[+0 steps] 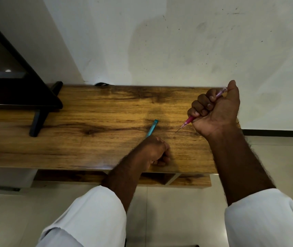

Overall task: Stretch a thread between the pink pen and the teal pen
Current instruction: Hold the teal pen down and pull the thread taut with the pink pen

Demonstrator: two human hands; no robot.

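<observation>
My left hand (155, 151) rests as a fist on the wooden table (88, 136) near its front edge, gripping the teal pen (152, 128); the pen's upper end sticks out beyond the fist, pointing away from me. My right hand (215, 111) is raised above the table's right end, closed in a fist around the pink pen (189, 120). That pen's thin tip points down and left toward the tabletop, and its back end shows by my thumb. I cannot make out any thread between the pens.
A dark stand (40, 111) with angled legs occupies the table's left part. A white wall (177, 41) rises right behind the table. A lower wooden shelf (186, 180) shows under the front edge, with pale floor tiles (168, 220) below.
</observation>
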